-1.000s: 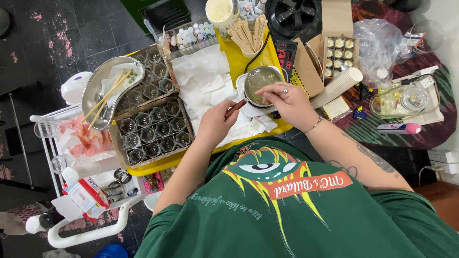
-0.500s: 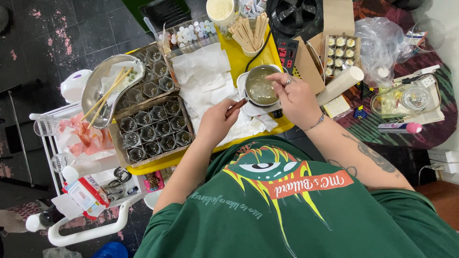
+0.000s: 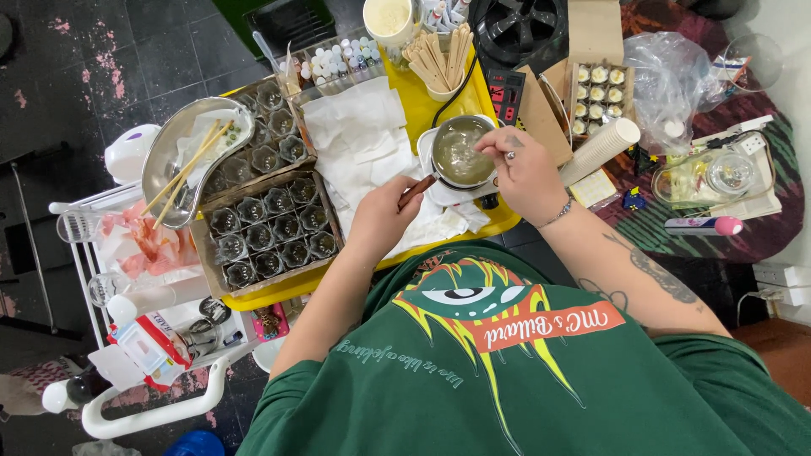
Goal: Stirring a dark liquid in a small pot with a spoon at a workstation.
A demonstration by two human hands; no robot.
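Note:
A small metal pot point(image 3: 459, 152) of pale liquid stands on a white warmer on the yellow tray point(image 3: 422, 110). My left hand point(image 3: 384, 215) grips the pot's brown wooden handle point(image 3: 418, 187). My right hand point(image 3: 524, 169), with a ring and a bracelet, hovers over the pot's right rim, fingertips pinched together at the liquid; I cannot tell what they hold. White paper towels point(image 3: 359, 143) lie to the left of the pot.
A cardboard box of small glass jars point(image 3: 266, 224) sits left, next to a metal bowl with chopsticks point(image 3: 186, 165). A cup of wooden sticks point(image 3: 439, 59), small bottles point(image 3: 338, 61), a black fan point(image 3: 515, 29), a box of filled jars point(image 3: 596, 97) and a white cart point(image 3: 144, 338) surround the tray.
My right hand has moved from the pot's right side up over its rim, fingers now dipping at the liquid. My left hand stays on the handle.

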